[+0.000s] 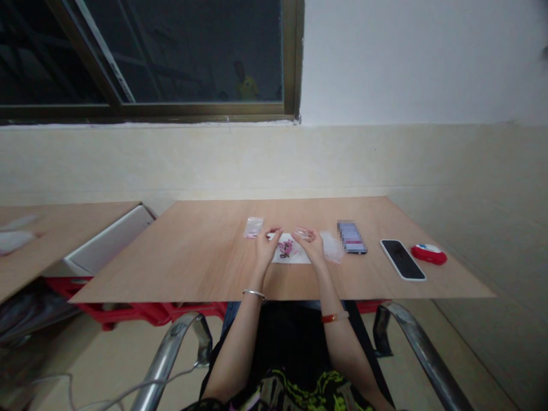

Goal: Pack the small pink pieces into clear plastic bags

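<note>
My left hand [266,246] rests on the wooden table [205,268] at the left edge of a white sheet [299,257], fingers bent, pinching something too small to make out. My right hand [311,242] is at the sheet's right side and holds a small clear plastic bag [302,232] between its fingertips. A little heap of pink and dark small pieces [285,248] lies on the sheet between both hands. Another small clear bag with pink contents [253,227] lies just left of my left hand. A loose pile of clear bags [332,246] sits right of my right hand.
A blurred phone [351,236], a black phone in a white case [403,259] and a red-and-white object [428,254] lie on the table's right part. A white box [107,240] and red crates [141,311] stand at the left. Chrome chair arms [171,348] flank my lap.
</note>
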Demonstrator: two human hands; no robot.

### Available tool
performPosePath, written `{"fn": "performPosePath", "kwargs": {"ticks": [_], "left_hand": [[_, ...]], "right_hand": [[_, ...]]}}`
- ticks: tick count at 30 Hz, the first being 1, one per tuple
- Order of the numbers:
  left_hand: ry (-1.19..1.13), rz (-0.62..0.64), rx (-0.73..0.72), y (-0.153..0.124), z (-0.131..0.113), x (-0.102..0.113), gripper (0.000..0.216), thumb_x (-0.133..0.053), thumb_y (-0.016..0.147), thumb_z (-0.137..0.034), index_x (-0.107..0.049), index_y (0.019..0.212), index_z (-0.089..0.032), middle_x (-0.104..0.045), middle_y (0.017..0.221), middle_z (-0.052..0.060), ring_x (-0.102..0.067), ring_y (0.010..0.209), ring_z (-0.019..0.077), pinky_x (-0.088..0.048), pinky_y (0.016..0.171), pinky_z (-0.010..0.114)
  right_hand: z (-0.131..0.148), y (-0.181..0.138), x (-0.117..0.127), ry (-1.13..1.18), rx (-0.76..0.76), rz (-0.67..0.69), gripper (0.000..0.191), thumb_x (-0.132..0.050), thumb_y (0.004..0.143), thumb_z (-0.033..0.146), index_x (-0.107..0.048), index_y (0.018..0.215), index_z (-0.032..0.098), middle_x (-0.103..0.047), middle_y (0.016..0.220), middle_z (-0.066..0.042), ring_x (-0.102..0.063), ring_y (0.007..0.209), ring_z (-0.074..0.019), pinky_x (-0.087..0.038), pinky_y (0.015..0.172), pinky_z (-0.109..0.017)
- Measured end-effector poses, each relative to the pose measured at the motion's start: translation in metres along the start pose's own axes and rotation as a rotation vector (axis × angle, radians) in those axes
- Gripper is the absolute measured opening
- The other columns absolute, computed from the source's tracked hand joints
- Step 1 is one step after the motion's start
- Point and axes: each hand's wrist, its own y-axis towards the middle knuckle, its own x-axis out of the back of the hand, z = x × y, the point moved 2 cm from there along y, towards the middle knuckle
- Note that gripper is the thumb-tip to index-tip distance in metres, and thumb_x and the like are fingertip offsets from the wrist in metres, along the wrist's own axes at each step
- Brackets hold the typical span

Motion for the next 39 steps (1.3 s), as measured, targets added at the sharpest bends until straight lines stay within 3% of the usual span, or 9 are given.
{"fn": "performPosePath", "kwargs": {"ticks": [4, 8, 26, 39], "left_hand": [[-0.024, 0.011, -0.012, 0.0, -0.024, -0.001, 0.021, -0.061, 0.075, -0.034, -0.068, 0.081, -0.015, -0.069, 0.083, 0.006, -0.062, 0.077, 0.0166, -0.047, 0.071, 0.029], [-0.025, 0.035, -0.011, -0.004, -0.032, -0.005, 0.021, -0.061, 0.075, -0.034, -0.068, 0.081, -0.016, -0.069, 0.084, 0.006, -0.063, 0.078, 0.0169, -0.047, 0.069, 0.028], [0.042, 0.127, -0.048, -0.01, -0.024, -0.013, 0.014, -0.061, 0.074, -0.024, -0.067, 0.083, -0.017, -0.068, 0.086, 0.005, -0.061, 0.085, 0.0174, -0.045, 0.079, 0.031], [0.057, 0.174, -0.104, -0.011, -0.019, -0.013, 0.013, -0.058, 0.075, -0.022, -0.067, 0.083, -0.016, -0.067, 0.084, 0.005, -0.06, 0.082, 0.017, -0.045, 0.077, 0.029]], "right_hand": [[0.003, -0.003, -0.002, 0.021, 0.008, -0.009, 0.052, -0.078, 0.049, 0.038, -0.054, 0.089, 0.015, -0.066, 0.091, -0.008, -0.064, 0.079, -0.0203, -0.053, 0.072, -0.037], [0.007, -0.007, -0.004, 0.05, 0.011, 0.031, 0.051, -0.078, 0.049, 0.036, -0.053, 0.089, 0.016, -0.066, 0.09, -0.007, -0.064, 0.077, -0.0195, -0.054, 0.07, -0.035], [-0.018, -0.001, -0.004, -0.042, -0.008, 0.202, 0.042, -0.077, 0.05, 0.032, -0.056, 0.083, 0.018, -0.065, 0.084, -0.003, -0.062, 0.07, -0.0152, -0.05, 0.066, -0.029], [0.0, -0.008, -0.007, -0.04, 0.04, 0.227, 0.039, -0.075, 0.051, 0.031, -0.054, 0.081, 0.019, -0.063, 0.078, -0.001, -0.06, 0.071, -0.0146, -0.049, 0.067, -0.028]]}}
